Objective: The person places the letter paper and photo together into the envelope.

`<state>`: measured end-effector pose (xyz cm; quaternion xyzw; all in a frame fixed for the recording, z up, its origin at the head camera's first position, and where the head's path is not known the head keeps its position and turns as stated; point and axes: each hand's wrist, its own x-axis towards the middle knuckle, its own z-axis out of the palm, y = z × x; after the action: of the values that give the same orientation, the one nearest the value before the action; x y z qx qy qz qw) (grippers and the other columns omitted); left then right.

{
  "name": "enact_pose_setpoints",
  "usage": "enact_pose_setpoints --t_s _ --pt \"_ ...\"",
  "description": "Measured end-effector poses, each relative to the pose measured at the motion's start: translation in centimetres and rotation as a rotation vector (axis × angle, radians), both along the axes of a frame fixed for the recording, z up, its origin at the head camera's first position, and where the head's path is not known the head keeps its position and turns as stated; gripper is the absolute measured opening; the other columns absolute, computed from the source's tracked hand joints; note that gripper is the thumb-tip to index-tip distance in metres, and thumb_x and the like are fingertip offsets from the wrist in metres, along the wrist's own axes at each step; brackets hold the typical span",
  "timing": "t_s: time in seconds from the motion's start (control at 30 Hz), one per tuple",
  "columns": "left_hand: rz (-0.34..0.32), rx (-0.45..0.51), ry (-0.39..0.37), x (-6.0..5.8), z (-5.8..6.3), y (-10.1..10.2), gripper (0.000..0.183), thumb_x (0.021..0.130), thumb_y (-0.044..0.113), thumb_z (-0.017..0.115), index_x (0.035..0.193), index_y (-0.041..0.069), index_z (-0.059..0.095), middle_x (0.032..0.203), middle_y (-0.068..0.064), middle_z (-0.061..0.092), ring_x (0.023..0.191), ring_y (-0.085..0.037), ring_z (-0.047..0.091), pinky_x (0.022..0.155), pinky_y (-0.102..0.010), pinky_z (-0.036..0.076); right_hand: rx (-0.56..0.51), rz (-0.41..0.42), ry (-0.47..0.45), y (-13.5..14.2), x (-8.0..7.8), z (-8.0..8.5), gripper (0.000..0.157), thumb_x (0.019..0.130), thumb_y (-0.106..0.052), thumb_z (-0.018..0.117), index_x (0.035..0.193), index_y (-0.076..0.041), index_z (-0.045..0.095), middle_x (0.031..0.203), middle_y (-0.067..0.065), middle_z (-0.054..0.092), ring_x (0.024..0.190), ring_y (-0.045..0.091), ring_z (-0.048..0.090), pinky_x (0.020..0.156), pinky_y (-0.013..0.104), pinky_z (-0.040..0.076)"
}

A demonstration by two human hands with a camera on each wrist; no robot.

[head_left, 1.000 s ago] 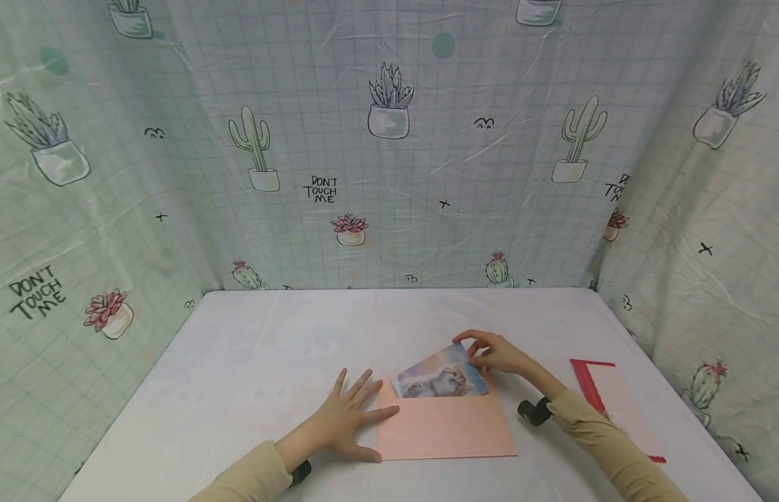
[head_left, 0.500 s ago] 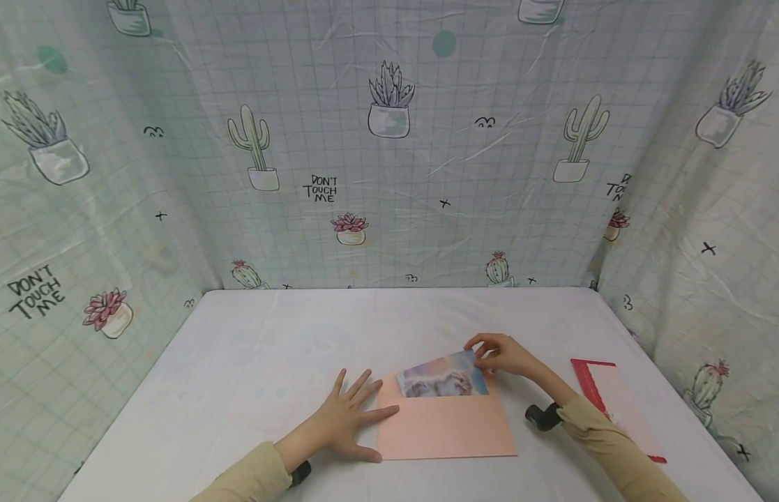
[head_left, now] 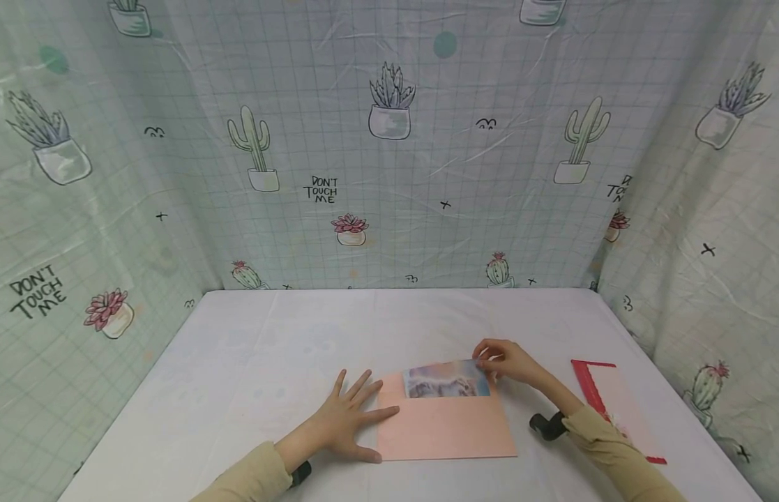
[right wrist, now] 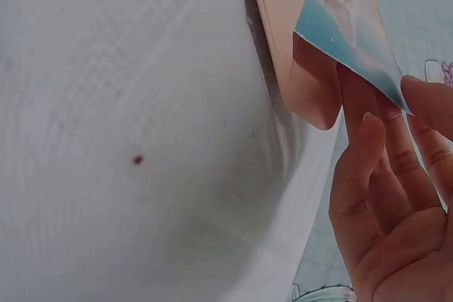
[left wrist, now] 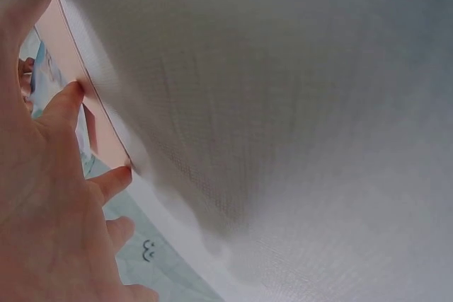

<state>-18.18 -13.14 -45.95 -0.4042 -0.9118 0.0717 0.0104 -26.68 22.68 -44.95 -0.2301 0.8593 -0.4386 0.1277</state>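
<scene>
A peach-pink envelope lies flat on the white table. Out of its top opening shows the upper part of a picture card with a fluffy animal on a blue and pink ground; its lower part is hidden inside the envelope. My right hand pinches the card's upper right corner, and in the right wrist view the card tilts up off the envelope there. With fingers spread, my left hand rests across the envelope's left edge, as the left wrist view of this hand also shows.
At the right lies a pale pink paper item with a red border, partly behind the right sleeve. Black wrist devices sit at both wrists. A cactus-print curtain surrounds the table at the back and sides.
My right hand has moved right and down toward me with the card's corner. The card has slid deeper into the envelope and lies straighter. My left hand has stayed put.
</scene>
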Motion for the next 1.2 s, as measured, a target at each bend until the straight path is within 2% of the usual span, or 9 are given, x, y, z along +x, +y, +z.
enact_pose_setpoints --t_s 0.2,0.5,0.67,0.9,1.2 --pt "0.003 0.005 -0.016 0.1 0.0 0.0 0.075 0.072 0.073 0.044 0.137 0.039 0.030 0.145 -0.008 0.028 0.135 -0.038 0.019 0.098 -0.066 0.020 0.000 0.018 0.015 -0.5 1.1 1.2 0.019 0.086 -0.005 0.055 0.104 0.002 0.056 0.088 0.022 0.062 0.066 0.016 0.057 0.050 0.034 0.050" --pt "-0.011 0.010 0.005 0.2 0.1 0.0 0.075 0.072 0.073 0.045 0.136 0.038 0.031 0.144 -0.009 0.029 0.134 -0.039 0.020 0.097 -0.067 0.021 0.057 0.048 -0.004 0.4 0.0 -1.3 0.022 0.086 -0.011 0.056 0.107 -0.005 0.062 0.088 0.013 0.061 0.063 0.008 0.052 0.050 0.025 0.048" --pt "-0.009 0.011 0.001 0.2 0.1 0.1 0.074 0.072 0.072 0.046 0.136 0.038 0.032 0.144 -0.009 0.030 0.134 -0.039 0.021 0.097 -0.067 0.021 0.050 0.093 -0.027 0.4 0.1 -1.3 0.023 0.086 -0.013 0.057 0.107 -0.006 0.063 0.092 0.013 0.062 0.063 0.008 0.054 0.053 0.026 0.050" --pt "0.003 0.006 -0.031 0.2 0.3 0.1 0.075 0.072 0.072 0.047 0.136 0.038 0.031 0.145 -0.009 0.029 0.135 -0.038 0.019 0.098 -0.067 0.019 0.068 0.122 -0.060 0.2 0.1 -0.9 0.023 0.088 -0.013 0.055 0.107 -0.006 0.063 0.107 0.016 0.061 0.062 0.009 0.053 0.050 0.026 0.049" --pt "0.005 0.001 -0.038 0.0 0.2 0.0 0.076 0.071 0.073 0.046 0.137 0.038 0.029 0.145 -0.009 0.028 0.135 -0.039 0.018 0.098 -0.067 0.018 0.119 0.171 -0.117 -0.1 -0.4 -0.7 0.022 0.089 -0.011 0.051 0.107 -0.006 0.063 0.079 0.009 0.062 0.055 0.011 0.051 0.047 0.021 0.043"
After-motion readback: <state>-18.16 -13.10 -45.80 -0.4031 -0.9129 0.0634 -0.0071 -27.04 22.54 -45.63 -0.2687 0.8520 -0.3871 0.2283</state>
